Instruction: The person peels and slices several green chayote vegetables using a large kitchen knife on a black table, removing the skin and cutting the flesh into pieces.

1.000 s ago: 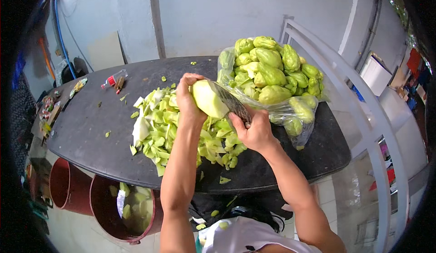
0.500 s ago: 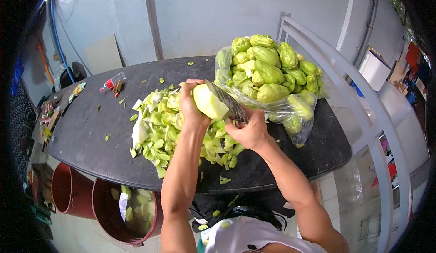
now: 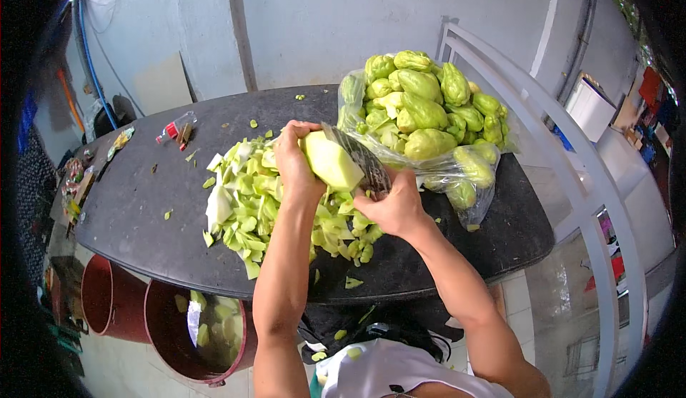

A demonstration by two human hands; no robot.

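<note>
While our left hand [image 3: 295,161] clamps a pale vegetable [image 3: 331,163] above the peelings [image 3: 246,216], our right hand [image 3: 399,205] grips a knife [image 3: 370,163], its blade against the vegetable's right side. To our left, we have a broad stretch of table [image 3: 143,198] reaching its curved edge; to our right, a plastic bag [image 3: 474,214] of vegetables crowds us. Our forearms cross the front edge, near a red bin [image 3: 247,337].

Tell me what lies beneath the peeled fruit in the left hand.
Below the peeled fruit, gripped by the left hand, a heap of light green peelings lies on the black table. Fruit, hand and left forearm hide part of the heap; whatever is underneath the peelings is covered.
</note>
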